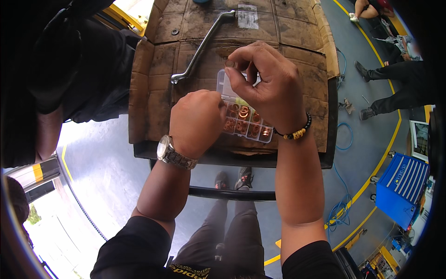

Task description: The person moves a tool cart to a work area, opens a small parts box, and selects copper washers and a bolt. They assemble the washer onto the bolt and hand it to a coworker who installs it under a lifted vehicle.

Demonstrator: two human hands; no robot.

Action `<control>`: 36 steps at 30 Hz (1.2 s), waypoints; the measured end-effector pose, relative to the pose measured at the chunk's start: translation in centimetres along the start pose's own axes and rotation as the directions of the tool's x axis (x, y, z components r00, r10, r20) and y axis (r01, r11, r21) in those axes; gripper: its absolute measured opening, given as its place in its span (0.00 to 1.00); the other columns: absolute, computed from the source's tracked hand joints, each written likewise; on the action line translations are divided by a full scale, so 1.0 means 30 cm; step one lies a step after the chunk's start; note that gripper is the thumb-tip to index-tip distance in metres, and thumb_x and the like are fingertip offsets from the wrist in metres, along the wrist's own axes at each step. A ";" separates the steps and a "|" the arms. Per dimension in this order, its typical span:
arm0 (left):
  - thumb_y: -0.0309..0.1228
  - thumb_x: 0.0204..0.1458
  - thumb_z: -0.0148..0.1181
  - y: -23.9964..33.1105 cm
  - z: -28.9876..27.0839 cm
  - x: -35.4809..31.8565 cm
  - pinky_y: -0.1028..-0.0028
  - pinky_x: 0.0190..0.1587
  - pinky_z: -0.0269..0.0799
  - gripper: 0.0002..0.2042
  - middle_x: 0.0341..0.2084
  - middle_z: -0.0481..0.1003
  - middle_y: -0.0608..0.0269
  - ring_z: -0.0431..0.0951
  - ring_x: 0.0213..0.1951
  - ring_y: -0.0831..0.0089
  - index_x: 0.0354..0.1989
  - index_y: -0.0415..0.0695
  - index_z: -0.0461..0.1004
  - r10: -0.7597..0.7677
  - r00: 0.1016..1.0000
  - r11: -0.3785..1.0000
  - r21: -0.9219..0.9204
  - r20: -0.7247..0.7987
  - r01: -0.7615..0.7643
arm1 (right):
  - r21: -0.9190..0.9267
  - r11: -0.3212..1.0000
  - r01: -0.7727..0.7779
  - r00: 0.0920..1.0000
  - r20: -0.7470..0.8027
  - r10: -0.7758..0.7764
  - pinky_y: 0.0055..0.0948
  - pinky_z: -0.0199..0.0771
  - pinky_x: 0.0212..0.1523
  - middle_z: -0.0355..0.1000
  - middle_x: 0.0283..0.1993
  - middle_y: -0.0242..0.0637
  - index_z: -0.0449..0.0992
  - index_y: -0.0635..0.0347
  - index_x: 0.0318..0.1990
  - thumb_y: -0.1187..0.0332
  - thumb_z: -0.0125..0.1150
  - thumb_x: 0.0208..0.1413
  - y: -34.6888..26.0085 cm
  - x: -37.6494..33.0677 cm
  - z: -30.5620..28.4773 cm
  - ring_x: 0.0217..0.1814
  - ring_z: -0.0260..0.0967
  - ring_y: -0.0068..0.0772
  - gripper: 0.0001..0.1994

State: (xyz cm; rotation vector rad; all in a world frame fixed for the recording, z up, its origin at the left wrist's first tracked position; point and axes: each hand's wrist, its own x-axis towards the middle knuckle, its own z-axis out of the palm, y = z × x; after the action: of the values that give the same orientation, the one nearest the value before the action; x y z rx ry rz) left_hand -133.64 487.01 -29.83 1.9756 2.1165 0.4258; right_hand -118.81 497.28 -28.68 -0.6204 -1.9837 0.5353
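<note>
My right hand (267,76) pinches a small brownish washer (230,63) between thumb and forefinger, above a clear plastic compartment box (239,135). Several copper washers (244,112) of different sizes lie in the box's compartments. Its lid (220,82) stands open on the far side, partly covered by my right hand. Curled beside the box's left edge is my left hand (196,122); its fingertips are turned away, so what they grip, if anything, is hidden. The box rests on a stained cardboard sheet (155,100).
A long offset ring wrench (203,49) lies on the cardboard beyond my hands, near a dark small ring (175,32) and a printed paper label (248,16). A blue hose (341,207) and blue tool cabinet (402,183) are at right. Other people are at both sides.
</note>
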 end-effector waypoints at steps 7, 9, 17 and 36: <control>0.34 0.58 0.69 -0.089 -0.100 0.051 0.73 0.37 0.77 0.13 0.32 0.84 0.55 0.82 0.31 0.72 0.44 0.35 0.83 -0.091 0.964 0.665 -0.705 0.252 0.247 | 0.187 0.974 -0.126 0.985 0.138 0.101 0.28 0.81 0.33 0.78 0.34 0.33 0.81 0.58 0.36 0.71 0.72 0.52 -0.022 0.019 -0.036 0.29 0.78 0.28 0.06; 0.32 0.60 0.68 -0.102 -0.098 0.055 0.78 0.36 0.74 0.13 0.32 0.83 0.60 0.79 0.32 0.79 0.44 0.34 0.83 -0.079 0.980 0.414 -0.889 0.182 0.198 | 0.170 0.984 -0.055 0.993 0.112 0.036 0.28 0.81 0.33 0.78 0.35 0.34 0.81 0.59 0.36 0.72 0.73 0.51 -0.023 0.016 -0.021 0.30 0.78 0.29 0.07; 0.31 0.63 0.66 -0.099 -0.064 0.056 0.80 0.37 0.74 0.11 0.34 0.82 0.64 0.78 0.34 0.82 0.48 0.37 0.82 -0.010 0.998 -0.025 -0.998 0.064 0.063 | 0.108 0.992 0.059 0.997 0.047 -0.065 0.25 0.82 0.32 0.80 0.37 0.36 0.81 0.60 0.36 0.76 0.74 0.50 -0.043 0.022 -0.001 0.33 0.80 0.30 0.07; 0.27 0.64 0.61 -0.101 -0.056 0.057 0.61 0.55 0.80 0.07 0.45 0.82 0.50 0.83 0.49 0.64 0.44 0.37 0.79 0.144 0.984 -0.413 -0.897 0.104 0.155 | 0.333 0.943 0.014 0.999 0.045 -0.031 0.18 0.69 0.26 0.76 0.41 0.30 0.84 0.56 0.38 0.75 0.75 0.48 -0.027 0.014 0.003 0.32 0.73 0.17 0.09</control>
State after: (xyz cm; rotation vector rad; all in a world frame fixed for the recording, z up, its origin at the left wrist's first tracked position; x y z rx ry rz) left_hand -137.18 488.42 -29.24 0.6216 0.5746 1.3917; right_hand -119.24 496.91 -27.95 -0.3758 -1.8849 0.8573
